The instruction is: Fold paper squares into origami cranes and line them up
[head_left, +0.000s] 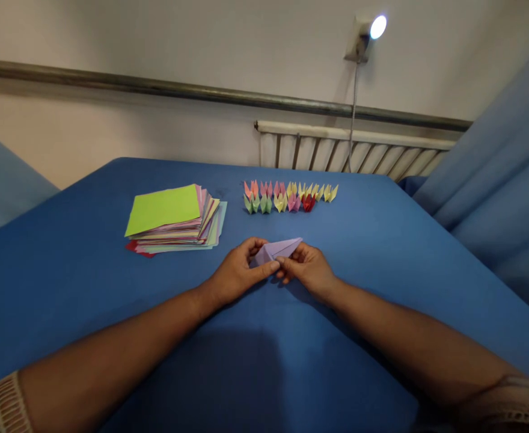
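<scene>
Head view shows me my left hand (234, 273) and right hand (313, 272), fingers clamped on purple paper (280, 248); paper stack (168, 210) left, folded figures (294, 202) far.

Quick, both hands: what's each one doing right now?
Left hand: closed on the folded lilac paper piece, gripping its left side.
Right hand: closed on the same piece, thumb and fingers pinching its lower edge.

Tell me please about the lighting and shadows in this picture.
Head view: the lamp glares as a white spot; head view: a broad dark shadow lies on the blue table, near side; head view: the lilac paper is lit enough to show folds.
</scene>
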Demonstrator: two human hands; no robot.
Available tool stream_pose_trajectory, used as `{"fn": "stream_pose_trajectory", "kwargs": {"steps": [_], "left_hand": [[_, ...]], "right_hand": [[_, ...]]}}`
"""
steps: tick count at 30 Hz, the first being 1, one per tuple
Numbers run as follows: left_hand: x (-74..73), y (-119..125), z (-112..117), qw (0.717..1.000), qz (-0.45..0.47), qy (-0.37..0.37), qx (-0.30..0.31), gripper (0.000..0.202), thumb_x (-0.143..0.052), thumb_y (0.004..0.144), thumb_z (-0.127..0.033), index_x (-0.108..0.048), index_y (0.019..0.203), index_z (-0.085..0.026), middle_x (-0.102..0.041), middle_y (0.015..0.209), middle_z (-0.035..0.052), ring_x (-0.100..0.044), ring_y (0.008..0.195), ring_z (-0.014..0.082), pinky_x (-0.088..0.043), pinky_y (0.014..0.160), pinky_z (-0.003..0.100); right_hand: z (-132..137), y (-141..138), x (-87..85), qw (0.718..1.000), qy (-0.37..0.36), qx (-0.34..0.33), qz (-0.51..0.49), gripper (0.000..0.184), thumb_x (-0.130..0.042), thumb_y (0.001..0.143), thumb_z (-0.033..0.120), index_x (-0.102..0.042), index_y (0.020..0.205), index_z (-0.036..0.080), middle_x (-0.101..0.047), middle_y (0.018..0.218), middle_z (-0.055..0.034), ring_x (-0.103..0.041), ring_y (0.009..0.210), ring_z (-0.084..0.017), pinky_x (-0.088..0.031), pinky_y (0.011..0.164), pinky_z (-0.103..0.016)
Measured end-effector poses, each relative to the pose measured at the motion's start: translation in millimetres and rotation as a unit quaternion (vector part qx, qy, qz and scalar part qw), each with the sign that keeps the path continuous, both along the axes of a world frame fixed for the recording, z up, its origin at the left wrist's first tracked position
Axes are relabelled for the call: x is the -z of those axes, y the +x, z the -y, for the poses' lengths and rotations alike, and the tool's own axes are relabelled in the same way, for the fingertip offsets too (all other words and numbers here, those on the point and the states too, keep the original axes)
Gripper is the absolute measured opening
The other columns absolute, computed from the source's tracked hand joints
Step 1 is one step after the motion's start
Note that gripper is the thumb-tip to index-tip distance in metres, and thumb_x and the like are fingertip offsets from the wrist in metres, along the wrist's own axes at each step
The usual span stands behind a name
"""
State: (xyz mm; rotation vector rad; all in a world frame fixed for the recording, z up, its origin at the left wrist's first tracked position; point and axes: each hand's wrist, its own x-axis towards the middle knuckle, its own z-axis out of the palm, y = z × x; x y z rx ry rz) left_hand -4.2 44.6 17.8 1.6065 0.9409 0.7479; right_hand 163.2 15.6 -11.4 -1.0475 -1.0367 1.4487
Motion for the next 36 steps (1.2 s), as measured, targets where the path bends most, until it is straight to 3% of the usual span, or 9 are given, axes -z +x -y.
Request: {"fn": "stream_pose_trajectory", "kwargs": {"steps": [8, 13, 17, 22, 26, 28, 32, 34, 36], "left_hand": [[-3.0, 0.6, -2.2, 0.990, 0.078, -0.110, -0.035, 0.031, -0.072, 0.068, -0.031, -0.065, 0.092, -0.014, -0.069, 0.082, 0.0020, -0.062, 0.073, 0.0131, -0.047, 0.072, 0.024], [-1.2, -1.9, -6.0, 0.995, 0.047, -0.078, -0.043, 0.025, -0.073, 0.067, -0.034, -0.064, 0.076, -0.013, -0.062, 0.067, -0.0020, -0.054, 0.060, 0.0093, -0.040, 0.057, 0.019], [-0.6, -4.8, -8.6, 0.998, 0.008, -0.046, -0.043, 0.024, -0.071, 0.070, -0.036, -0.063, 0.073, -0.014, -0.060, 0.065, -0.0020, -0.052, 0.058, 0.0092, -0.040, 0.056, 0.019], [-0.1, -8.6, -12.6, 0.997, -0.067, 0.027, -0.017, 0.024, -0.067, 0.072, -0.037, -0.065, 0.076, -0.014, -0.063, 0.070, -0.0001, -0.056, 0.063, 0.0117, -0.043, 0.058, 0.021], [-1.3, -12.3, -11.2, 0.990, -0.101, 0.096, -0.007, 0.040, -0.063, 0.077, -0.040, -0.060, 0.110, -0.017, -0.067, 0.081, 0.0014, -0.062, 0.070, 0.0154, -0.049, 0.066, 0.026], [-3.3, -14.0, -8.0, 0.976, -0.142, 0.167, -0.002, 0.048, -0.062, 0.079, -0.040, -0.054, 0.122, -0.020, -0.069, 0.090, 0.0028, -0.064, 0.078, 0.0177, -0.050, 0.072, 0.030], [-8.3, -15.0, -0.5, 0.919, -0.220, 0.326, 0.011, 0.058, -0.068, 0.074, -0.046, -0.054, 0.124, -0.021, -0.064, 0.117, 0.0091, -0.061, 0.104, 0.0255, -0.046, 0.091, 0.039], [-9.7, -14.7, 1.1, 0.896, -0.243, 0.371, 0.023, 0.061, -0.071, 0.072, -0.047, -0.054, 0.124, -0.019, -0.064, 0.119, 0.0108, -0.058, 0.108, 0.0282, -0.041, 0.097, 0.044], [-9.0, -14.0, 0.1, 0.892, -0.250, 0.376, 0.020, 0.063, -0.073, 0.071, -0.045, -0.054, 0.125, -0.019, -0.064, 0.116, 0.0113, -0.058, 0.107, 0.0297, -0.039, 0.098, 0.048]], "right_hand": [[0.4, 4.4, 1.0, 0.998, -0.026, -0.012, -0.054, 0.033, -0.078, 0.066, 0.038, -0.067, 0.087, 0.015, -0.068, 0.073, -0.0020, -0.064, 0.056, -0.012, -0.051, 0.049, -0.024], [1.8, 3.1, 1.3, 0.998, -0.007, -0.061, 0.003, 0.035, -0.076, 0.068, 0.041, -0.069, 0.088, 0.013, -0.067, 0.060, -0.0015, -0.060, 0.049, -0.010, -0.049, 0.049, -0.023], [1.9, 6.4, -0.1, 0.999, -0.008, -0.028, -0.036, 0.036, -0.077, 0.066, 0.043, -0.065, 0.087, 0.016, -0.067, 0.065, -0.0001, -0.062, 0.053, -0.012, -0.047, 0.046, -0.021], [-0.9, 13.8, -3.3, 1.000, -0.007, 0.009, -0.016, 0.028, -0.074, 0.070, 0.041, -0.060, 0.072, 0.017, -0.057, 0.050, 0.0048, -0.049, 0.040, -0.006, -0.035, 0.039, -0.017], [-2.5, 15.7, -5.0, 0.999, -0.026, -0.004, -0.024, 0.032, -0.068, 0.076, 0.045, -0.057, 0.066, 0.017, -0.054, 0.047, 0.0045, -0.043, 0.037, -0.005, -0.030, 0.037, -0.018], [-3.3, 15.1, -5.2, 0.998, -0.037, -0.002, -0.050, 0.031, -0.069, 0.075, 0.045, -0.058, 0.066, 0.016, -0.054, 0.049, 0.0044, -0.044, 0.038, -0.006, -0.032, 0.038, -0.018], [-4.1, 12.9, -4.8, 0.997, -0.028, 0.007, -0.067, 0.032, -0.072, 0.072, 0.044, -0.060, 0.067, 0.015, -0.058, 0.054, 0.0021, -0.052, 0.044, -0.008, -0.038, 0.040, -0.019], [-3.8, 11.8, -4.7, 0.998, -0.031, 0.004, -0.061, 0.032, -0.072, 0.071, 0.045, -0.062, 0.069, 0.015, -0.062, 0.057, -0.0001, -0.057, 0.047, -0.009, -0.041, 0.041, -0.019], [-3.2, 11.1, -4.8, 0.997, -0.040, 0.007, -0.059, 0.033, -0.073, 0.069, 0.046, -0.063, 0.072, 0.014, -0.064, 0.061, -0.0014, -0.060, 0.049, -0.011, -0.042, 0.041, -0.019]]}}
